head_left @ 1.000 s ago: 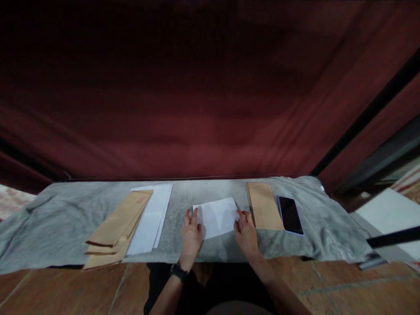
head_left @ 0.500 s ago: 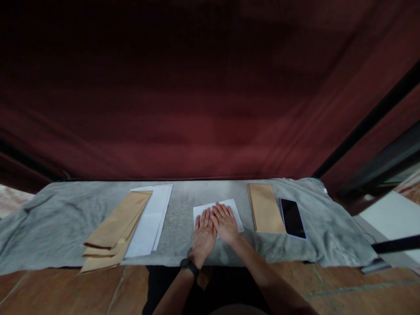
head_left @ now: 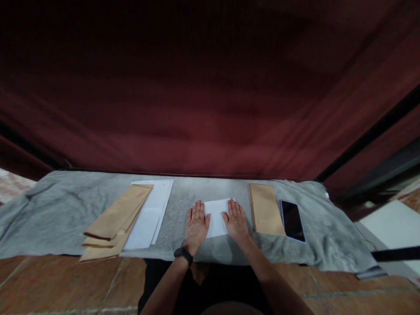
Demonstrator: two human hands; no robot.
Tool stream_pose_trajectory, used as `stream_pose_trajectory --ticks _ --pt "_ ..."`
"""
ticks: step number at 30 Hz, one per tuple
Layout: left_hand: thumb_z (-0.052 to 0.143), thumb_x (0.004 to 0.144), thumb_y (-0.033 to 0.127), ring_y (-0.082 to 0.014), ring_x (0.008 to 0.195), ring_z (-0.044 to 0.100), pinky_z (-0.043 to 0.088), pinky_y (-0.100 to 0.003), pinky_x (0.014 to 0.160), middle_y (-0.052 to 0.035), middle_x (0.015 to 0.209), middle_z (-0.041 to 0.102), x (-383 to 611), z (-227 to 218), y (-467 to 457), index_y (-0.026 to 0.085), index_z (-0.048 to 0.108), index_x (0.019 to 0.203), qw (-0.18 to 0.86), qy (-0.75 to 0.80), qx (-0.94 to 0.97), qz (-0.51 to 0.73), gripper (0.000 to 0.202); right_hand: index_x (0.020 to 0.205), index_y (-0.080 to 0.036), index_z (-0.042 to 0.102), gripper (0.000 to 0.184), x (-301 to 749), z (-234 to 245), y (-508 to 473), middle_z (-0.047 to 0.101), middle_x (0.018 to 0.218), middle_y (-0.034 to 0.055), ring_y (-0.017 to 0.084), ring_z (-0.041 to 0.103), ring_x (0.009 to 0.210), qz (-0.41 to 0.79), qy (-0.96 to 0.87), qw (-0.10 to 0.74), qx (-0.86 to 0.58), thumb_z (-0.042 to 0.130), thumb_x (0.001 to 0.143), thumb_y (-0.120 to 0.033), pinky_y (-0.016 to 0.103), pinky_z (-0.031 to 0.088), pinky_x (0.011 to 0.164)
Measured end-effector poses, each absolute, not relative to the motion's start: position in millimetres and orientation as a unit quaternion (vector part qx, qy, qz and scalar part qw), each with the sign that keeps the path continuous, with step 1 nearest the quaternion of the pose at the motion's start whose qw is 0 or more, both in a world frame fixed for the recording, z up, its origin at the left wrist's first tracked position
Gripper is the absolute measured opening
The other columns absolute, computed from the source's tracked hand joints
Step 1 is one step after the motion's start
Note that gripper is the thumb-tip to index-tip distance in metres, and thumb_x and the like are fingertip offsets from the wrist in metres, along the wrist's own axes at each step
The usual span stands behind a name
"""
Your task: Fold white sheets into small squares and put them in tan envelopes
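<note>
Grip unclenched: your left hand (head_left: pixel 197 228) and right hand (head_left: pixel 236 222) lie flat on the white paper (head_left: pixel 216 216), near the middle of the table's (head_left: pixel 183 189) near edge.
Your fingers stretch toward the far edge, one hand at each side of the paper, probably to keep it flat and steady. To your left, brown envelopes (head_left: pixel 116 214) partly cover white sheets (head_left: pixel 146 227) and poke past the near edge; to your right lies a brown stack (head_left: pixel 266 210) with a phone (head_left: pixel 293 221) just beside it, likely placed so both hands can work between.
</note>
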State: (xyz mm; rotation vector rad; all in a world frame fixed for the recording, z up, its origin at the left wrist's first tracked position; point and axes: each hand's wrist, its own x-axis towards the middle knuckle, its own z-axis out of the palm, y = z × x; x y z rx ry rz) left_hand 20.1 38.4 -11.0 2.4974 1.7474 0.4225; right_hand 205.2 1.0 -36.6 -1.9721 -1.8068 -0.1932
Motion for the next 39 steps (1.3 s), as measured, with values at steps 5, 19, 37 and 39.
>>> stream_pose_trajectory --ticks 5,19,37,39 --pt "0.033 0.101 0.035 -0.0282 0.151 0.028 0.017 -0.049 0.124 -0.0183 0.156 0.041 17.5 -6.1 38.2 0.007 0.039 0.152 0.030 0.593 0.790 0.149 0.058 0.153 -0.005 0.036 0.060 214.5 -38.8 -17.6 0.042 0.154 0.0209 0.032 0.043 0.141 -0.084 -0.654 0.216 -0.720 0.035 0.104 -0.040 0.049 0.031 0.117" --pt "0.034 0.103 0.042 -0.0255 0.151 0.028 0.025 -0.048 0.123 -0.0135 0.160 0.036 68.7 -10.2 -4.2 0.013 0.037 0.153 0.076 0.434 0.888 0.132 0.058 0.151 -0.006 0.040 0.052 223.3 -39.4 -33.7 0.044 0.154 0.0186 0.028 0.037 0.145 -0.077 -0.667 0.211 -0.711 0.034 0.102 -0.024 0.047 0.028 0.118" --pt "0.036 0.104 0.048 -0.0240 0.150 0.031 0.030 -0.047 0.122 -0.0107 0.160 0.037 43.3 -7.1 -7.7 0.016 0.038 0.152 0.049 0.382 0.916 0.116 0.057 0.117 -0.019 0.064 0.026 243.6 -12.2 41.9 0.066 0.112 0.0092 0.022 0.058 0.108 -0.033 -0.691 0.210 -0.691 0.046 0.099 -0.019 0.039 0.041 0.104" --pt "0.036 0.104 0.047 -0.0237 0.150 0.031 0.030 -0.047 0.122 -0.0105 0.160 0.037 41.3 -7.0 -7.5 0.016 0.038 0.152 0.049 0.377 0.917 0.119 0.057 0.115 -0.019 0.065 0.024 245.9 -11.6 39.1 0.066 0.111 0.0095 0.023 0.058 0.107 -0.034 -0.690 0.209 -0.692 0.047 0.098 -0.019 0.040 0.042 0.104"
